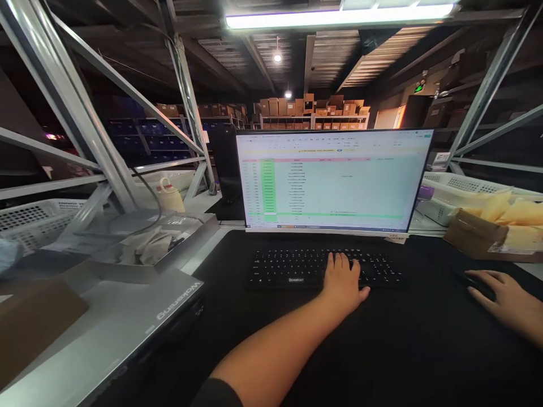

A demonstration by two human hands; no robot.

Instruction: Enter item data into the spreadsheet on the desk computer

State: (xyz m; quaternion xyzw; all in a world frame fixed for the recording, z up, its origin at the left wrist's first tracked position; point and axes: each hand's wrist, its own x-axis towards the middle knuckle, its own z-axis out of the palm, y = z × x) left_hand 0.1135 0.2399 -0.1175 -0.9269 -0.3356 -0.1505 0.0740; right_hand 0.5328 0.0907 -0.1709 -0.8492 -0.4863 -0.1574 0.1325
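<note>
My left hand (343, 282) rests over the right half of a black keyboard (292, 267), its fingers apart and lying on the keys. Off to the right, my right hand (504, 297) curves around a black computer mouse (481, 284), which is partly covered by the fingers. Behind the keyboard stands a wide monitor (335, 186) showing a spreadsheet with a green column and a highlighted green row. The text on it is too small to read. Keyboard and mouse both lie on a black desk mat (382, 339).
A grey box (139, 322) marked "Wakening" lies at the left, beside an open tray (169, 249) holding packets. At the right are a cardboard box (475, 234) with yellow envelopes and white baskets (462, 189). Metal rack posts (80, 96) rise around the desk.
</note>
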